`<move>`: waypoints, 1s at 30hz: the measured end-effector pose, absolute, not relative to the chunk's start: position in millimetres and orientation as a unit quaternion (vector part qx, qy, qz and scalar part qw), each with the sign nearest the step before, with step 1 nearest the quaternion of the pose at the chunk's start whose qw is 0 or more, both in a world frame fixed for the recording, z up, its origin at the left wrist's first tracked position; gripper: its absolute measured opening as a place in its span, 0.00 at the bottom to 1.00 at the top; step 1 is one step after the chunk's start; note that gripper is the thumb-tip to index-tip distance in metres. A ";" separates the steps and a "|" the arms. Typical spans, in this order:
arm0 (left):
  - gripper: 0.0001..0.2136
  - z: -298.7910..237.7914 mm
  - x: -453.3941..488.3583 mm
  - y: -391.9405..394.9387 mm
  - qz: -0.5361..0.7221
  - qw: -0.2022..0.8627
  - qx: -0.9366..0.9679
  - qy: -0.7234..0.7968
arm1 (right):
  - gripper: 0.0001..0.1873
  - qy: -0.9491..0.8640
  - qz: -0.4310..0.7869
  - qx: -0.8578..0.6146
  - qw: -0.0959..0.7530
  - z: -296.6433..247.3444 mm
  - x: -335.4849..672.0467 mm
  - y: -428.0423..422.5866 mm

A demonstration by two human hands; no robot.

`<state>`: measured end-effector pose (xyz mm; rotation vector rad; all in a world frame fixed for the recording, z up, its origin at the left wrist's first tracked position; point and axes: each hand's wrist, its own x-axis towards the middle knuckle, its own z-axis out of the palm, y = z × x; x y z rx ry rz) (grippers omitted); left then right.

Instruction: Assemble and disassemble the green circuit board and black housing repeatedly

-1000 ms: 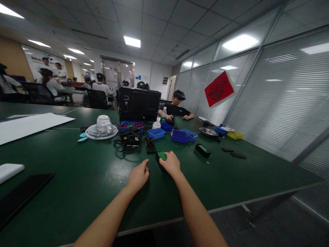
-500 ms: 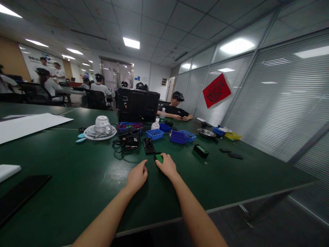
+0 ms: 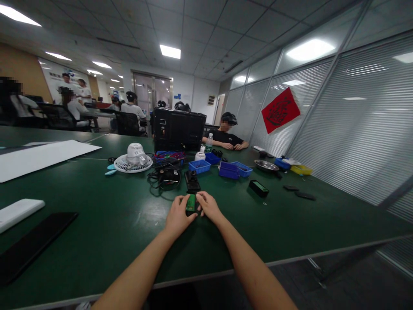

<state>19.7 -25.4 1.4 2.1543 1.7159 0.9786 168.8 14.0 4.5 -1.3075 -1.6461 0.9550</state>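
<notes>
A small black device with a green circuit board [image 3: 191,203] sits on the green table [image 3: 106,224] between my two hands. My left hand [image 3: 177,216] grips its left side with curled fingers. Closed fingers of my right hand [image 3: 209,206] pinch its right side. Just beyond it lies another small black part [image 3: 192,182] and a tangle of black cables [image 3: 164,177].
A white fan [image 3: 134,158], blue bins [image 3: 230,169], a metal bowl [image 3: 263,165], a black box with a green top [image 3: 258,188] and a black case [image 3: 179,129] stand further back. A person [image 3: 226,135] sits across the table. A black slab [image 3: 32,243] and white block [image 3: 17,209] lie left.
My left hand moved from resting on the table to gripping the device. My right hand drew the device a little left and nearer, and both hands now hold it.
</notes>
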 end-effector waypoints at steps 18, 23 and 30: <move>0.13 1.1 10.9 -26.7 0.329 0.034 0.704 0.628 | 0.12 -0.648 0.316 -0.571 0.391 7.6 174.0 15.7; 0.11 -2.3 9.3 -24.3 0.346 0.034 0.713 0.609 | 0.14 -0.646 0.327 -0.570 0.389 3.1 171.6 17.7; 0.12 -8.7 10.3 -18.6 0.381 0.147 0.727 0.552 | 0.31 -0.624 0.408 -0.517 0.419 -4.3 172.2 27.5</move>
